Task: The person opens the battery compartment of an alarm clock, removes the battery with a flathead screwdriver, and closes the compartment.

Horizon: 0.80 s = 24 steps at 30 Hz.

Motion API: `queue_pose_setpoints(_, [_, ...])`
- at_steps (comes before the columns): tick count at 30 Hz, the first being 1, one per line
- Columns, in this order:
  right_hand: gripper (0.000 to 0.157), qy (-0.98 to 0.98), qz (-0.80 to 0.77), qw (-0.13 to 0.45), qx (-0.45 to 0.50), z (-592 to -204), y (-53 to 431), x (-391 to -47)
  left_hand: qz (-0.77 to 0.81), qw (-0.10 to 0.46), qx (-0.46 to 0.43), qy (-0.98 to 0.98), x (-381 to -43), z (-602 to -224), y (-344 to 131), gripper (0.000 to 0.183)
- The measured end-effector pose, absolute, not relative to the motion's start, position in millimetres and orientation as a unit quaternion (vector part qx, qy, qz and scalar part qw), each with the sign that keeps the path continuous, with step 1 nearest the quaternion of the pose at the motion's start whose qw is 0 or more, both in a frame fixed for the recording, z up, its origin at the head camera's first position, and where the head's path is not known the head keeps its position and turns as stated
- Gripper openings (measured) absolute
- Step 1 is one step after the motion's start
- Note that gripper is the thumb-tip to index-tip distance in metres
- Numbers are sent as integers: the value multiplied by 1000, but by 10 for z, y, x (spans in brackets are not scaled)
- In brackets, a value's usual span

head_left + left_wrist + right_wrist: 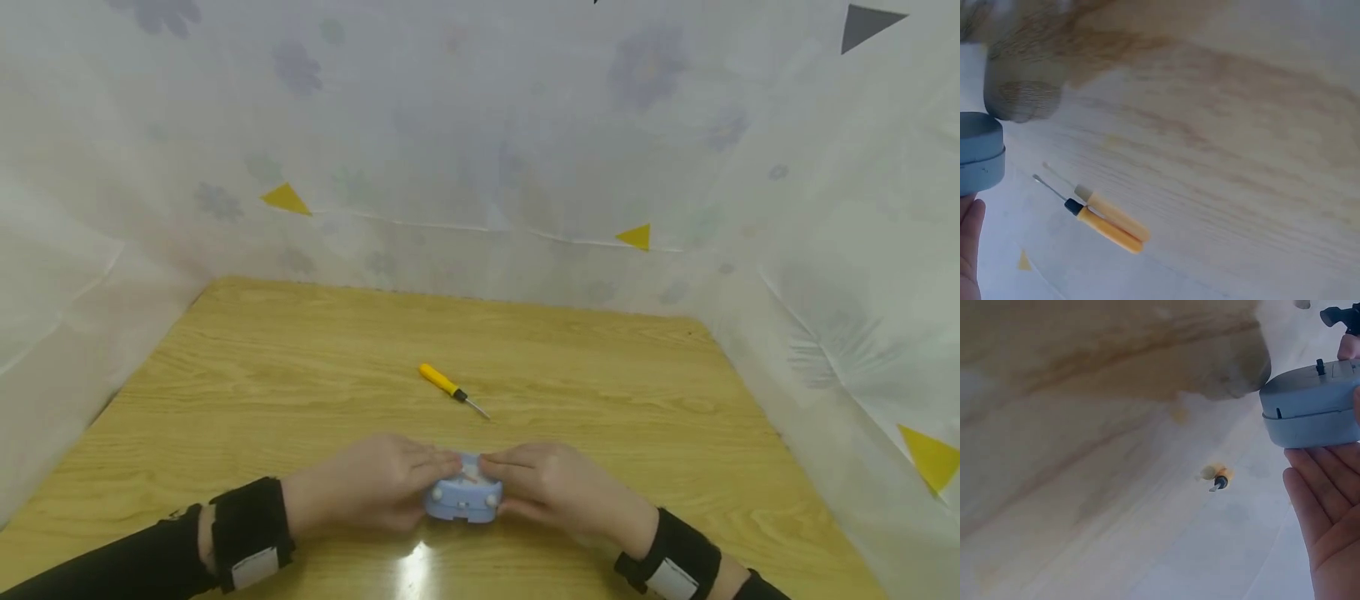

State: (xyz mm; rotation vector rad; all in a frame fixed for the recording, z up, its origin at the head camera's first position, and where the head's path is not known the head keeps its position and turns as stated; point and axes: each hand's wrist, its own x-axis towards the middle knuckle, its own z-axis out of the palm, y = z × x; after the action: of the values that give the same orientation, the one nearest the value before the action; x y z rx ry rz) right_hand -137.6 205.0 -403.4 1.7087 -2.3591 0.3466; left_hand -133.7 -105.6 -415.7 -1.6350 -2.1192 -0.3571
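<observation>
A small light-blue alarm clock (463, 505) with rounded ends and two white knobs sits low at the middle of the head view. My left hand (375, 482) holds its left end, and my right hand (558, 492) grips the right end. Fingertips of both hands lie over its pale upper face and hide part of it. In the right wrist view the clock (1310, 409) shows a seam around its case and a small black stub. Only one end of the clock (982, 156) appears in the left wrist view, with fingers (969, 244) against it.
Beyond the clock, a screwdriver (442, 382) with a yellow handle lies on the wooden table (300, 367), its metal tip towards the right hand. Patterned white sheeting (480, 125) hangs behind and at both sides of the table, with yellow triangles on it.
</observation>
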Motion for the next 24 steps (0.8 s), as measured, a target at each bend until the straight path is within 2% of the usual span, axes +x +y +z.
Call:
queue_pose_setpoints(4, [45, -805, 141, 101, 567, -4042, 2073, -1370, -174, 136, -567, -794, -1331, -4136, -1065, 59])
queue_pose_setpoints(8, [41, -806, 187, 116, 549, -4051, 2086, -1369, -226, 29, -515, -826, -1311, -4101, -1082, 57])
queue_pose_setpoints(11, [38, -805, 221, 122, 537, -4053, 2080, -1370, -266, -26, -473, -839, -1296, -4077, -1089, 55])
queue_pose_setpoints(19, [47, -827, 243, 101, 497, -4032, 2040, -1355, -332, -103, -409, -844, -1329, -4080, -1091, 55])
queue_pose_setpoints(24, [47, -839, 263, 91, 468, -4053, 2005, -1365, -352, -116, -397, -840, -1371, -4066, -1101, 59])
